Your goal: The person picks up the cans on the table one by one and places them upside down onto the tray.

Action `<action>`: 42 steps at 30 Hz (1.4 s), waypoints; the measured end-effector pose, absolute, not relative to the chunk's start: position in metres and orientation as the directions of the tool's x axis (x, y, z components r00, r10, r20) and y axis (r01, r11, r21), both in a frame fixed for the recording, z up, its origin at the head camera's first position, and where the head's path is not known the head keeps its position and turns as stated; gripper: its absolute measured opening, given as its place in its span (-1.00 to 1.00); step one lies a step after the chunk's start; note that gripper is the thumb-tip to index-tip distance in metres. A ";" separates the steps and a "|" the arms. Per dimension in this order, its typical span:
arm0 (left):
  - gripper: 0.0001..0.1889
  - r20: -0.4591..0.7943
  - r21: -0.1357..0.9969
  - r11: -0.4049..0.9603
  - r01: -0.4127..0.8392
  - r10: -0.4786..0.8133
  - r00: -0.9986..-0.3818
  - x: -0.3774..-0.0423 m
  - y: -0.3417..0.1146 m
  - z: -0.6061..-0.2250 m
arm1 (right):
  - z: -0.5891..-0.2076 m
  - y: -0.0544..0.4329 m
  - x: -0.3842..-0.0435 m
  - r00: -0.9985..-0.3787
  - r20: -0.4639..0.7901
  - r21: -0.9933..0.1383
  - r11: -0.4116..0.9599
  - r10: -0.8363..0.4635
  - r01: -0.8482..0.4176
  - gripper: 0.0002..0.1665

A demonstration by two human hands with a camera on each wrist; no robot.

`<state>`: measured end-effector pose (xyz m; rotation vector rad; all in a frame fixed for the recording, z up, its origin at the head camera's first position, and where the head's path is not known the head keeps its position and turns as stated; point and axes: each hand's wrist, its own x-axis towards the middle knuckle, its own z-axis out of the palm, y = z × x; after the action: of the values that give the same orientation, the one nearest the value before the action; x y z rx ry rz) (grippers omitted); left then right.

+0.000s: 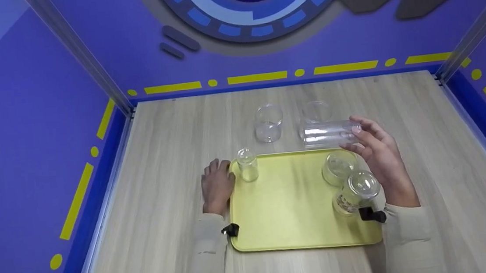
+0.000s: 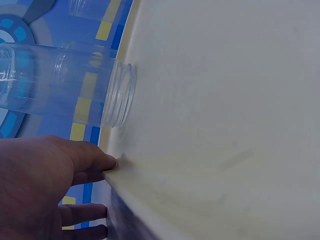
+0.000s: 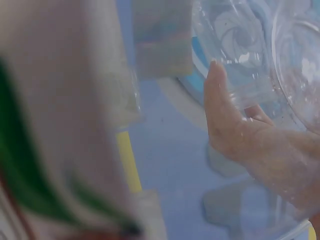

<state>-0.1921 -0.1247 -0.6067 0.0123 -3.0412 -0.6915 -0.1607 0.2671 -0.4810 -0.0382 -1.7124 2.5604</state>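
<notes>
In the head view my right hand (image 1: 378,151) grips a clear cylindrical container (image 1: 326,133) by one end. The container lies sideways above the far edge of the yellow tray (image 1: 293,207). My left hand (image 1: 216,185) rests at the tray's far left corner, touching the rim with a digit; its other fingers point down outside the tray. Beside it a small clear jar (image 1: 248,167) stands mouth down, its threaded neck (image 2: 119,95) plain in the left wrist view. Near my right wrist are a low clear container (image 1: 338,167) and an upturned jar (image 1: 358,192) with printing.
Behind the tray stand a clear glass container (image 1: 269,125) and another clear container (image 1: 316,111), partly covered by the held one. Blue-purple panels (image 1: 236,62) enclose the wooden table (image 1: 163,134) at the back and sides. A blurred printed surface (image 3: 50,125) fills the right wrist view's left side.
</notes>
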 end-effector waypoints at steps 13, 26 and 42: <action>-0.62 0.020 0.437 0.899 -0.018 -0.030 -0.999 -0.194 -0.124 -0.606 | -0.473 0.266 -0.157 -0.998 0.035 -0.925 -0.377 0.054 -0.053 -0.64; -0.62 0.022 0.567 0.822 -0.049 -0.074 -0.997 -0.194 -0.125 -0.600 | -0.470 0.264 -0.151 -0.998 0.043 -0.921 -0.386 0.038 -0.054 -0.62; -0.53 0.067 0.789 0.606 -0.095 -0.239 -0.969 -0.198 -0.123 -0.563 | -0.470 0.262 -0.148 -0.998 0.044 -0.922 -0.384 0.038 -0.055 -0.62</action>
<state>-0.1983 -0.1229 -0.5630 0.2799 -2.6642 -1.2948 -0.1485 0.2618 -0.4703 0.0244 -1.7111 2.5677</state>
